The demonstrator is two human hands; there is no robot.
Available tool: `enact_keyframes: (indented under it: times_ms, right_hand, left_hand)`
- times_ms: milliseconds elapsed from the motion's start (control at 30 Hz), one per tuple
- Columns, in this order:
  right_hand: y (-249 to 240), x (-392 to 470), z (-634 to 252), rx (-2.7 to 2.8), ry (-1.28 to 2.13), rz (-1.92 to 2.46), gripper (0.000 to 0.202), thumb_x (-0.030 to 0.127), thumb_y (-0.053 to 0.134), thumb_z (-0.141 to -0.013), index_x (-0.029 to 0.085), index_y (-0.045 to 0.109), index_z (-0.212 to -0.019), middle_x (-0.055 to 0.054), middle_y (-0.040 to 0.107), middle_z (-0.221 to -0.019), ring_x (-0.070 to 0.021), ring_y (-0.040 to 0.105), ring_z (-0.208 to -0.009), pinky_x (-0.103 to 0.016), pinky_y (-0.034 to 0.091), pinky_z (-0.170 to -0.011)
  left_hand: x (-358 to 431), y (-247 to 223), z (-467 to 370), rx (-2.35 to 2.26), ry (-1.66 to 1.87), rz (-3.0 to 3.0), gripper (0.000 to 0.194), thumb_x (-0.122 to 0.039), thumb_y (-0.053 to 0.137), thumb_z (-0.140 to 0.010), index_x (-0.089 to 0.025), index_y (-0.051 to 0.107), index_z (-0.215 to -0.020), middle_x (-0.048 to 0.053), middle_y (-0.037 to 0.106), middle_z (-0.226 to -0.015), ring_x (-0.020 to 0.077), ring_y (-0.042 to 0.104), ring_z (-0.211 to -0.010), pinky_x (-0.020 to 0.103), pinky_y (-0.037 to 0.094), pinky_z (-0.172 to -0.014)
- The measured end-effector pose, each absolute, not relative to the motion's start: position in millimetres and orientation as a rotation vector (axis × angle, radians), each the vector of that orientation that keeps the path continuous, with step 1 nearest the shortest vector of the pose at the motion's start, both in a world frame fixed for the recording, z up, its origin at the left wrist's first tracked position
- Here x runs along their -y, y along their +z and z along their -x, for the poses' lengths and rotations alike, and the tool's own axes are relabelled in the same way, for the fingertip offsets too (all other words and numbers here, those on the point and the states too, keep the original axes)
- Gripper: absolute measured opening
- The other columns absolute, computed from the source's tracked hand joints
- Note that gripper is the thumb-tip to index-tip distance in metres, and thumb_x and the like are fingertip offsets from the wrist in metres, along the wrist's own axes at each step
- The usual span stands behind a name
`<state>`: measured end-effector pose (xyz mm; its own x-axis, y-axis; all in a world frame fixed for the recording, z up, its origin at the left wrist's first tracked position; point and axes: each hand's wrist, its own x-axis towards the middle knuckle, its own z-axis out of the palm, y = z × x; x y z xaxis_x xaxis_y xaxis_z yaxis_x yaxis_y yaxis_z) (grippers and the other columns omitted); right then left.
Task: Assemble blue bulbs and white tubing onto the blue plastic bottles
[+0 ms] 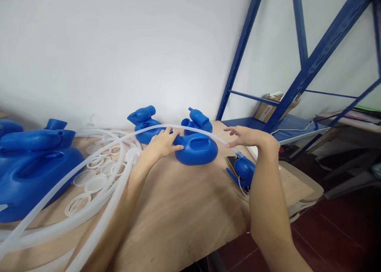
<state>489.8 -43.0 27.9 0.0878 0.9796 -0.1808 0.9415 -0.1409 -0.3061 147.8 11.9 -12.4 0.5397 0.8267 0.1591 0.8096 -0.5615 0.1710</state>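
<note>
Left hand [163,144]: straddling the neck of the near bottle with thumb and fingers, perhaps for steadying; not showing clearly whether gripping or only resting.
Right hand [245,135]: hovering open beside the tube, spreading slightly bent fingers, holding nothing visible.
Near bottle [198,158]: resting mid-table beside the left hand, showing a smooth, rounded blue plastic body with a moulded handle.
Tube [53,192]: arching over the near bottle, probably springing up through its own stiffness; looking milky, flexible, evenly round.
Blue bulb [245,169]: lying at the table's right, apparently taking the tube's end in its narrow neck.
Rear bottles [145,137]: standing near the wall, seemingly carrying bulb pieces on top, perhaps for saving space.
White discs [95,183]: lying scattered among tube coils, looking thin and translucent.
Tabletop [190,208]: supporting everything, showing faint wood grain.
</note>
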Motion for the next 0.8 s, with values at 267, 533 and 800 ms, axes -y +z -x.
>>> enact_keyframes:
  times_ms: [267, 533, 800]
  right_hand:
    - [-39, 168, -513, 1.895, 0.167, 2.177, 0.088, 0.078, 0.069, -0.076, 0.029, 0.057, -0.148, -0.016, 0.067, -0.139, -0.0442, 0.061, -0.13, -0.063, 0.048, -0.111]
    - [-61, 208, -519, 1.609, 0.172, 2.038, 0.091, 0.077, 0.078, -0.065, 0.028, 0.059, -0.139, -0.013, 0.075, -0.125, -0.0437, 0.072, -0.112, -0.063, 0.057, -0.1]
    - [-32, 215, -540, 1.656, -0.113, 1.919, 0.051, 0.064, 0.07, -0.072, 0.044, 0.078, -0.119, -0.012, 0.065, -0.12, -0.0451, 0.067, -0.112, -0.065, 0.054, -0.101]
  left_hand:
    - [-31, -13, -144, -1.461, 0.529, -2.643, 0.048, -0.04, 0.067, -0.091, -0.018, 0.062, -0.135, 0.015, 0.065, -0.132, 0.0336, 0.065, -0.115, 0.039, 0.052, -0.093]
    - [-41, -19, -141, -1.386, 0.848, -2.278, 0.027, -0.044, 0.077, -0.078, -0.02, 0.065, -0.075, 0.007, 0.069, -0.077, 0.0254, 0.064, -0.076, 0.035, 0.043, -0.069]
    - [-50, -21, -133, -1.007, 0.718, -2.163, 0.039, -0.053, 0.072, -0.076, -0.02, 0.056, -0.061, -0.001, 0.057, -0.06, 0.0145, 0.051, -0.06, 0.029, 0.038, -0.06]
